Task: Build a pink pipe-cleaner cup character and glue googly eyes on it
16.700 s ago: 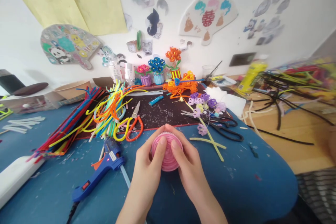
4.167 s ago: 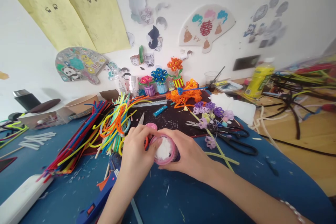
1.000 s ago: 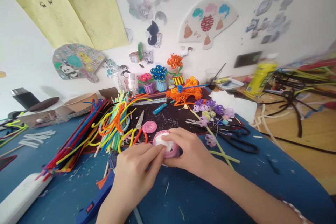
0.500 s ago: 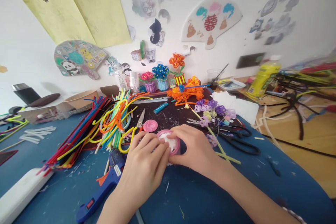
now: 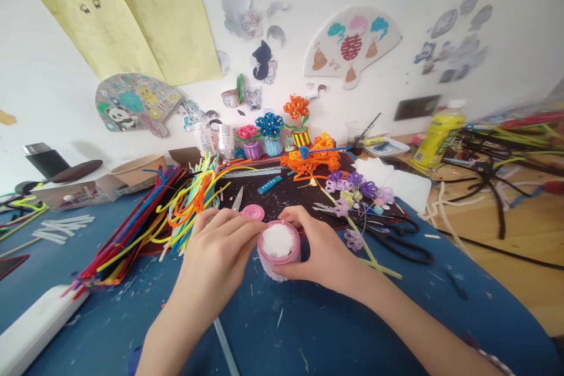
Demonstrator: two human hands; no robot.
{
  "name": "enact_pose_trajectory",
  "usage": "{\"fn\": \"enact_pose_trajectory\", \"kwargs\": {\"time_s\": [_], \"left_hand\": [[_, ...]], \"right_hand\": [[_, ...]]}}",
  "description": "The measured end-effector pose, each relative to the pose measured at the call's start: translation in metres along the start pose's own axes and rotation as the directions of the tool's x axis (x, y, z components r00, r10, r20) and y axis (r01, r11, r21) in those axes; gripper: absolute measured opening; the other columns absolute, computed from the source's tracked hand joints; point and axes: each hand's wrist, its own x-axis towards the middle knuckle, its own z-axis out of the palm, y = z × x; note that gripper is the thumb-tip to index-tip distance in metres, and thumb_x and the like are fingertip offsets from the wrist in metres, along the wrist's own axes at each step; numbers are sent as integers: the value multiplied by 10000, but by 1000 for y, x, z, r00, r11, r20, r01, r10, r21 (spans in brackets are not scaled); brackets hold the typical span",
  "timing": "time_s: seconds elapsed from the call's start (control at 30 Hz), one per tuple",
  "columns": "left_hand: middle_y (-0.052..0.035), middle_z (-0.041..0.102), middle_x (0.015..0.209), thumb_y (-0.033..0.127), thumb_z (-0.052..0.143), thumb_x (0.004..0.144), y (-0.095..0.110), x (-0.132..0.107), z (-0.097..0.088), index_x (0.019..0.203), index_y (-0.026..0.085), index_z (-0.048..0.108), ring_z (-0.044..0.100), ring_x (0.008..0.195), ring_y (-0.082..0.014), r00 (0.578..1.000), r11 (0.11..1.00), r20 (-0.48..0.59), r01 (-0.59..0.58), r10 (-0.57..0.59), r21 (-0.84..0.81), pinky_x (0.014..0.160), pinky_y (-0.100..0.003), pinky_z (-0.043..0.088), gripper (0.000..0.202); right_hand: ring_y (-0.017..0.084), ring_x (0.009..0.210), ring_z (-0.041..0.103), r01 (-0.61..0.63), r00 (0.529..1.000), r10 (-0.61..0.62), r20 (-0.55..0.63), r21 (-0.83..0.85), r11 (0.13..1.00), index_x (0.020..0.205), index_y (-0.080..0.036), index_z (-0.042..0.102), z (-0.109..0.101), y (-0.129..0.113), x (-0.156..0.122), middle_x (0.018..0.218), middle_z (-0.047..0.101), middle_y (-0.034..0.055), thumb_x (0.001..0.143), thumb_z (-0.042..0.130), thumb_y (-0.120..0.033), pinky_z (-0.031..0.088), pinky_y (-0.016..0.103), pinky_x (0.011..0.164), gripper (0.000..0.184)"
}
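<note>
A small round pot (image 5: 267,265) with a pink rim, pale lilac sides and white stuffing inside stands on the blue table. My right hand (image 5: 324,252) curves around its right side, thumb at the front and fingers behind. Beside the left rim, my left hand (image 5: 222,244) has its fingers pressed together, tips at the pot's edge; its thumb is hidden, so what it may pinch cannot be seen. A pink coiled disc (image 5: 253,212) lies just behind the pot, near the scissors (image 5: 238,200) that are partly covered by my left hand.
Bundled pipe cleaners (image 5: 127,229) lie at left, near a white bar-shaped object (image 5: 37,329). Purple flowers (image 5: 352,185) and black-handled scissors (image 5: 403,247) lie at right. Finished flower pots (image 5: 273,145) line the wall beside orange flowers (image 5: 312,158). A yellow bottle (image 5: 438,135) stands far right.
My left hand has moved left, off the white stuffing, which now shows fully. My right hand stays around the pot. The blue glue gun is now mostly hidden behind my left arm.
</note>
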Motion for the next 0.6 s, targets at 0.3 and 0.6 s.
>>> {"fn": "enact_pose_trajectory", "kwargs": {"time_s": [0.3, 0.6], "left_hand": [[23, 725, 944, 192, 584, 910, -5, 22, -12, 855, 244, 696, 524, 929, -208, 939, 985, 301, -174, 165, 2, 817, -368, 310, 136], [-4, 693, 829, 60, 586, 826, -5, 35, -8, 737, 202, 662, 498, 916, -211, 865, 941, 408, -335, 291, 39, 798, -370, 299, 185]], "right_hand": [[202, 1051, 628, 65, 995, -74, 60, 141, 988, 1199, -278, 454, 2, 4, 1, 1193, 630, 16, 680, 797, -249, 486, 339, 894, 623], [219, 1072, 634, 43, 995, -57, 82, 161, 986, 1215, -271, 474, -1, -3, -1, 1190, 653, 31, 691, 784, -228, 485, 357, 898, 610]]}}
